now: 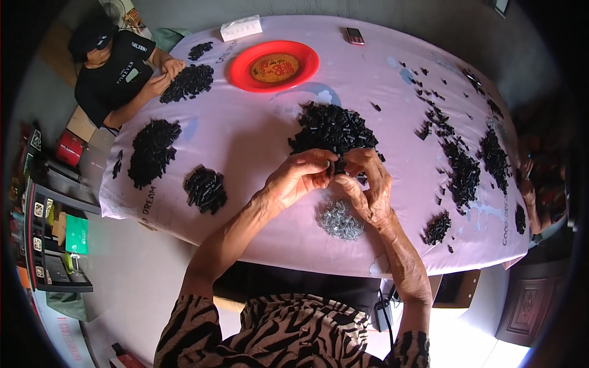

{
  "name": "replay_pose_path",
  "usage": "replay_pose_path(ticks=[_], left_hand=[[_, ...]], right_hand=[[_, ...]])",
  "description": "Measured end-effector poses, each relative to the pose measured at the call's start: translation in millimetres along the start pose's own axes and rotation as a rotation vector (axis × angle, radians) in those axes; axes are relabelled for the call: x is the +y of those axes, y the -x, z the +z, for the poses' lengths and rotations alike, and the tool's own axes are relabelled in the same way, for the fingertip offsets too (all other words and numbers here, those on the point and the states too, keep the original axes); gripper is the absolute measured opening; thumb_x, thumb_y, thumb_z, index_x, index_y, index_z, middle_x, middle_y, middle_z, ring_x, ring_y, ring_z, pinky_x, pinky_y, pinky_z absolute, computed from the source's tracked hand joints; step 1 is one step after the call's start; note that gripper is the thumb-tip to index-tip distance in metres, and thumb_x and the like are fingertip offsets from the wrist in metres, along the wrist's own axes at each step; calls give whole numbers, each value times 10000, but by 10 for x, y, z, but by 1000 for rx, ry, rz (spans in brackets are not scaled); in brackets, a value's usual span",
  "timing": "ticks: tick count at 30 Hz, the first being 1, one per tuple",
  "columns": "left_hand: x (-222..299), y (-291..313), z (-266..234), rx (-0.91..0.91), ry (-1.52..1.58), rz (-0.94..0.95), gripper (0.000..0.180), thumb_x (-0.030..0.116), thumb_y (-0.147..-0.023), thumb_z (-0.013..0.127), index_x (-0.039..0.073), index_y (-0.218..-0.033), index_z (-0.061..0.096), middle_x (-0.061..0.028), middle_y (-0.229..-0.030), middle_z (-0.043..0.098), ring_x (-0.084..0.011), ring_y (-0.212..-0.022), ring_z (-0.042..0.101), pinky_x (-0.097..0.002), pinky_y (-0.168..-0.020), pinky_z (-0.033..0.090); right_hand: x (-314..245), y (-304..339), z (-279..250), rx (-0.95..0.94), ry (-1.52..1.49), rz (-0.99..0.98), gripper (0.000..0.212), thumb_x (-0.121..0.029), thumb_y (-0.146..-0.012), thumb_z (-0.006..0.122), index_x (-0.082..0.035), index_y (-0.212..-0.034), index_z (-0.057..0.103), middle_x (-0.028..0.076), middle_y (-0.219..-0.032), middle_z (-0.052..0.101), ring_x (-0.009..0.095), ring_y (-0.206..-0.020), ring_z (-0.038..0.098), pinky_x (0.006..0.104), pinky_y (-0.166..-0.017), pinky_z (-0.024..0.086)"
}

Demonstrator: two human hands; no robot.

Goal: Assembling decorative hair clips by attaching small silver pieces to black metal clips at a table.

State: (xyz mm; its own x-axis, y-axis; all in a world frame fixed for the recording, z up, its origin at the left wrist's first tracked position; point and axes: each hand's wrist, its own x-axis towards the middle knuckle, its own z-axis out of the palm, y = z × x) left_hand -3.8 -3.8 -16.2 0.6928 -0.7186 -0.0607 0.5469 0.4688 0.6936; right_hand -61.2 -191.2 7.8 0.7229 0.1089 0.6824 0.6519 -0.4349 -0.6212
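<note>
My left hand (pixel 304 175) and my right hand (pixel 372 191) meet above the table at the near edge of a large heap of small black plastic pieces (pixel 334 129). Between their fingertips is a small black piece (pixel 340 166), pinched from both sides; its exact shape is partly covered by the fingers. Just below my hands lies a pile of small clear, shiny pieces (pixel 340 219). Left of my forearm sits a compact pile of black pieces (pixel 205 189).
The table has a pink printed cloth (pixel 257 227). More black heaps lie at left (pixel 153 152) and right (pixel 461 175). A red plate (pixel 239 69), a white box (pixel 241 28) and a phone (pixel 354 35) stand far back. A co-worker (pixel 126 70) handles pieces at far left; another person's arm (pixel 531 199) shows at right.
</note>
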Motion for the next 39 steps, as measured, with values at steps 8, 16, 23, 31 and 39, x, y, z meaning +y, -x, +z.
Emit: replay_pose_path(ticks=[8, 16, 23, 31, 39], left_hand=[[-22, 4, 40, 62, -149, 19, 272, 31, -834, 633, 32, -1105, 606, -46, -904, 623, -146, -822, 592, -281, -780, 493], [-90, -21, -3, 93, -161, 58, 302, 10, -830, 629, 39, -1129, 598, -26, -905, 609, -131, -854, 591, -290, -792, 501], [-99, -36, -25, 116, -196, 78, 282, 44, -853, 596, 37, -1135, 601, -28, -942, 621, -122, -862, 600, -266, -760, 499], [-72, -32, 0, 178, -209, 71, 250, 61, -868, 572, 19, -1111, 611, -42, -943, 616, -153, -870, 599, -297, -808, 498], [-110, -62, -61, 103, -176, 108, 222, 48, -884, 558, 11, -1095, 613, -83, -1026, 632, -180, -927, 610, -329, -838, 509]], right_hand=[[62, 6, 40, 10, 7, 72, 201, -121, -851, 664, 46, -923, 580, 131, -860, 570, 184, -604, 584, 292, -551, 472], [59, 37, 56, -34, 60, -16, 121, -68, -838, 657, 35, -867, 599, 134, -813, 588, 238, -662, 600, 320, -577, 488], [41, 38, 60, -61, 4, 43, 61, -41, -837, 625, 18, -854, 633, 134, -795, 613, 277, -701, 605, 356, -619, 504], [95, 41, 66, -47, 48, -29, 78, -53, -830, 643, 16, -865, 634, 116, -770, 604, 272, -687, 613, 353, -594, 509], [120, 51, 67, -53, 81, -36, 88, -63, -833, 642, 21, -847, 620, 128, -777, 602, 278, -670, 617, 356, -574, 508]])
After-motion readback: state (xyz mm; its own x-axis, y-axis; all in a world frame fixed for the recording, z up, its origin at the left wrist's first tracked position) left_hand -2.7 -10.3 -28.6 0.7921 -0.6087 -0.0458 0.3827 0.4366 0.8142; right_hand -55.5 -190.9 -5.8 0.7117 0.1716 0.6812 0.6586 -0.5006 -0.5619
